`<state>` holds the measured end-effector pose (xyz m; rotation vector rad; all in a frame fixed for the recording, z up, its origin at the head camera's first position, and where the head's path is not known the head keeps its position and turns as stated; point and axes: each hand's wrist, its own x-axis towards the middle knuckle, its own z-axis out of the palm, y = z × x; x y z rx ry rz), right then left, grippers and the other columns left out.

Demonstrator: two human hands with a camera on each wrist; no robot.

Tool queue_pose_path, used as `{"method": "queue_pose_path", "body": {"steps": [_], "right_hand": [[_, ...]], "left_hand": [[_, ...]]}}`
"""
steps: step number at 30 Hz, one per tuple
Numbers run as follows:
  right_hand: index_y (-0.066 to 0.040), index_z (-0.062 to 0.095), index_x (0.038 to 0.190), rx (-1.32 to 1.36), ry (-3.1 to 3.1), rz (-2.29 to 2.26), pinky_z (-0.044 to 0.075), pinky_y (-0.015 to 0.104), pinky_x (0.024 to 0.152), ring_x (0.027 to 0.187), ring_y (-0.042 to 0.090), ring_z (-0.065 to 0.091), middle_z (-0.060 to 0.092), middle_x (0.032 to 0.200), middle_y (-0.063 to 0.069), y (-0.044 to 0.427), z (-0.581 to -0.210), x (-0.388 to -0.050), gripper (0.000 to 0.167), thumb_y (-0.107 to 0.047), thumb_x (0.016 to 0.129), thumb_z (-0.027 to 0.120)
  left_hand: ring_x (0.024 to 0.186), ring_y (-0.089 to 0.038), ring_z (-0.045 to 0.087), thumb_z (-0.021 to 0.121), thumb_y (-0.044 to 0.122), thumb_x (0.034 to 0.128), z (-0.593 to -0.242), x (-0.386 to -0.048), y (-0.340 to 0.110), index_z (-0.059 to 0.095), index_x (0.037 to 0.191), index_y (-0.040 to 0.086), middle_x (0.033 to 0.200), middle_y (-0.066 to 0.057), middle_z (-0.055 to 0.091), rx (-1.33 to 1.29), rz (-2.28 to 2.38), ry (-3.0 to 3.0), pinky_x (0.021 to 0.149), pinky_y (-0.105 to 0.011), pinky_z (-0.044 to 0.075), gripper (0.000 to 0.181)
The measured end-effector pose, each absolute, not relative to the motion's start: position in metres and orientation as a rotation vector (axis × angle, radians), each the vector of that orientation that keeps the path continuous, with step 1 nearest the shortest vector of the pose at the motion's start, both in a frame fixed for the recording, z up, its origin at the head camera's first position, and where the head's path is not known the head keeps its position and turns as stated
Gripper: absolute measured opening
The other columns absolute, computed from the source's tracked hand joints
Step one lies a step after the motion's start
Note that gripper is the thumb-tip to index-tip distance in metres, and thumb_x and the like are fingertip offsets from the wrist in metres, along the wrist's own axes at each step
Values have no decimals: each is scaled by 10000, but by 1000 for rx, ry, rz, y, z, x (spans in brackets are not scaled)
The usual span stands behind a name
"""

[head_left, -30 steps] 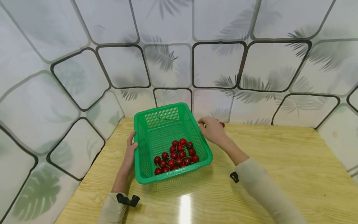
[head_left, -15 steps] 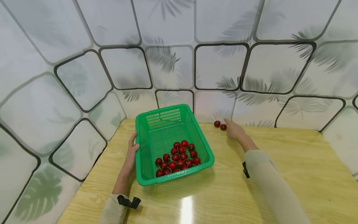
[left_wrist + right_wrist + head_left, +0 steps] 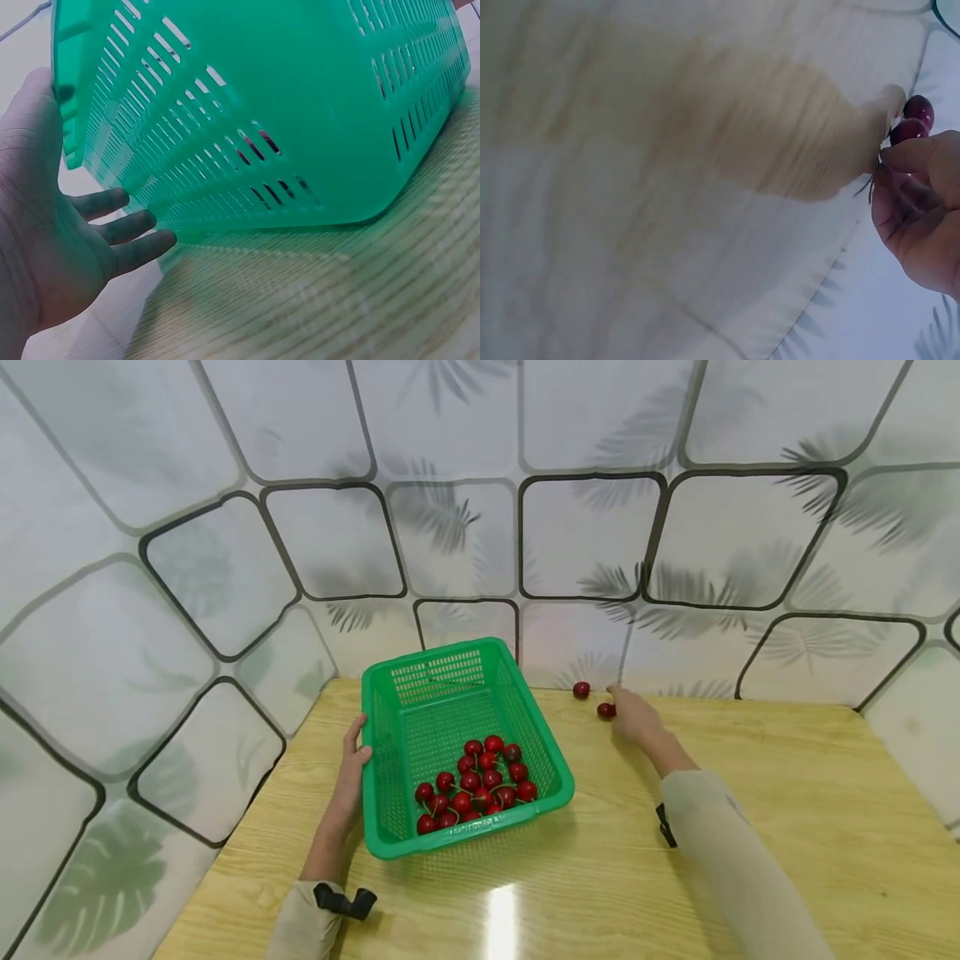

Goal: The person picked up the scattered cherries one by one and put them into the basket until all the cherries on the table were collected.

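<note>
A green plastic basket stands on the table, holding a cluster of red cherries with stems in its near part. My left hand is at the basket's left side. In the left wrist view the fingers of this hand are fairly straight against the outer wall. To the right of the basket, my right hand pinches a dark red cherry by its stem, thumb against fingers, as the right wrist view suggests. Another cherry lies just left of it, near the wall.
A pale wall covering with dark rounded outlines and leaf prints rises behind the wooden table. Black straps sit at the sleeve cuffs. Light reflects off the table's near part.
My right hand has moved right from the basket's right rim to the two loose cherries, then slightly toward me with one cherry. The left hand and basket stay nearly the same.
</note>
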<state>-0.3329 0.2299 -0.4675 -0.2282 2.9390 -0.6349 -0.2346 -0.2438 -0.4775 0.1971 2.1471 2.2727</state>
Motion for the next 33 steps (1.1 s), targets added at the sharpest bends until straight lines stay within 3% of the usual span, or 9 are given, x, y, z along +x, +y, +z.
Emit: {"method": "queue_pose_path", "body": {"steps": [3,10,15,20,23,25,28,30,33], "right_hand": [[117,403,1408,-186,2981,-641,453,590,949,1155,485,539,561,1254,327,237,-467,-327,550,75,865,485],[41,710,998,-224,3031,-564,537,497,731,905,367,644,680,1036,232,254,-468,-317,227,-47,923,515],[-13,724,900,-286,3038,-498,517,455,671,833,326,656,701,946,178,255,-468,-312,259,-112,973,496],[-83,520,669,-357,3080,-466,420,378,583,627,232,530,553,663,88,245,-461,-309,376,-184,1021,436],[-28,570,774,-339,3111,-516,404,358,545,615,227,510,574,704,117,237,-454,-308,308,-174,1009,434],[52,615,1005,-290,3104,-556,413,354,517,623,246,535,632,807,183,233,-450,-307,275,-173,997,457],[102,508,1322,-221,3079,-600,471,398,536,717,319,612,662,1034,271,229,-448,-308,428,-153,978,506],[112,521,1310,-207,3066,-613,515,457,629,821,385,637,651,1083,294,229,-450,-309,412,-132,979,520],[135,624,1143,-254,3085,-630,523,528,796,977,452,632,652,1107,308,232,-456,-312,279,-50,956,532]], "left_hand": [[1094,-139,575,264,247,1070,-478,-234,-244,28,1598,240,1506,-261,291,197,2273,2144,820,-245,518,579],[1111,-153,559,283,270,1072,-479,-235,-244,43,1596,249,1524,-237,265,225,2280,2142,828,-245,519,577],[1153,-159,500,294,285,1066,-479,-236,-244,53,1600,244,1584,-175,170,219,2259,2190,846,-217,491,587],[1224,-229,412,281,281,1060,-478,-234,-245,39,1603,244,1624,-93,67,206,2236,2221,867,-203,465,595],[1249,-267,383,275,274,1060,-477,-234,-246,33,1603,244,1627,-85,53,200,2233,2226,871,-201,460,595],[1253,-274,375,279,272,1058,-477,-234,-246,34,1602,246,1627,-82,49,191,2234,2225,871,-203,459,597],[1243,-266,381,283,265,1060,-476,-234,-245,44,1602,248,1628,-74,47,187,2234,2230,871,-208,461,592],[1235,-256,390,282,258,1061,-476,-234,-245,47,1602,243,1628,-71,47,192,2231,2237,871,-215,465,589],[1223,-250,405,275,250,1068,-476,-233,-244,45,1601,232,1626,-77,51,207,2229,2234,872,-223,469,581]]}}
